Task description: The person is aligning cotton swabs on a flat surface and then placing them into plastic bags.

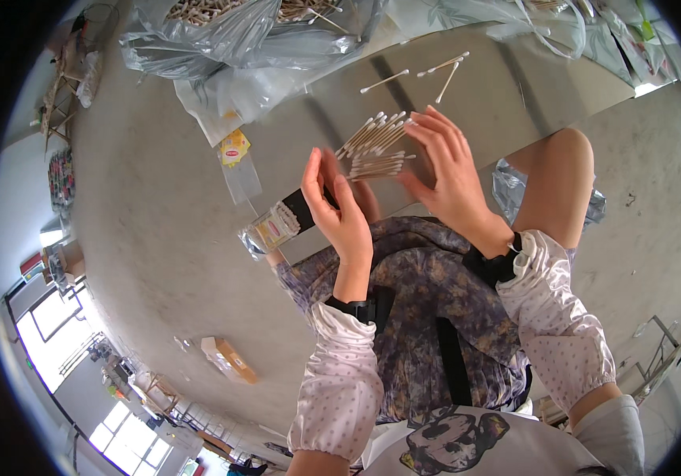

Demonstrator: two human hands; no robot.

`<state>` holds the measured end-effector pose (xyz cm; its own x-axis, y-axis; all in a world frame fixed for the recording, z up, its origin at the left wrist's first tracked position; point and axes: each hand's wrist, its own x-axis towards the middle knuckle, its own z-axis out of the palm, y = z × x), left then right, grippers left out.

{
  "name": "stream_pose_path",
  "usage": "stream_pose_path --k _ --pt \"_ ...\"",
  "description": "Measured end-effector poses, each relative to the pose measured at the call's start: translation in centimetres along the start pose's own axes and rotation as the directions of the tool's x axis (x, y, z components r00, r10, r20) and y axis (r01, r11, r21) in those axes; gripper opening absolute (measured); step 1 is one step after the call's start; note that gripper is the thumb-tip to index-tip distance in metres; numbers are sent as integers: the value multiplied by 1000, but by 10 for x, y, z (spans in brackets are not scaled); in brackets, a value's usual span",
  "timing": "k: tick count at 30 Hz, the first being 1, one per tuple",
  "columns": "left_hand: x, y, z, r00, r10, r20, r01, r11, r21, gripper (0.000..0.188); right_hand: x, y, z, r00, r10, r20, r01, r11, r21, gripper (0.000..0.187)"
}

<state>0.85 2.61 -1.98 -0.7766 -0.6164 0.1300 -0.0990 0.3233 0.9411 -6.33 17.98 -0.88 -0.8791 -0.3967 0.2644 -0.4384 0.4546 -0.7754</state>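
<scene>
A loose bunch of wooden cotton swabs [374, 139] lies between my two hands on the shiny metal tabletop [467, 103]. Their white tips point in slightly different directions. My left hand [340, 218] is cupped at the left of the bunch, its fingers extended and apart from the thumb. On the other side, my right hand [453, 178] has its fingers stretched out, with fingertips and thumb close to the swab ends. Whether the fingertips touch the swabs I cannot tell. Beyond the bunch, a single swab [385, 81] and a couple of others [447, 79] lie scattered.
A big clear plastic bag [237, 47] full of cotton swabs sits at the far left. Yellow printed cards [233, 148] lie at the table's left edge. Nearer is a small clear pack [277, 226] beside a black piece. More plastic bags [594, 40] are at far right.
</scene>
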Motion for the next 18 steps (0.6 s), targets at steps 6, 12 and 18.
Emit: stream_pose_path --k 6,12,18 --pt "-4 -2 -5 923 271 273 -368 830 419 41 -1 -1 9 989 -126 77 137 978 -155 47" --pt "-23 4 -1 812 175 557 -502 697 512 67 8 15 -1 990 -135 -51 123 973 -194 28" --pt "-28 0 -1 801 124 586 -510 653 559 78 22 26 -11 974 -217 -69 189 938 -292 25"
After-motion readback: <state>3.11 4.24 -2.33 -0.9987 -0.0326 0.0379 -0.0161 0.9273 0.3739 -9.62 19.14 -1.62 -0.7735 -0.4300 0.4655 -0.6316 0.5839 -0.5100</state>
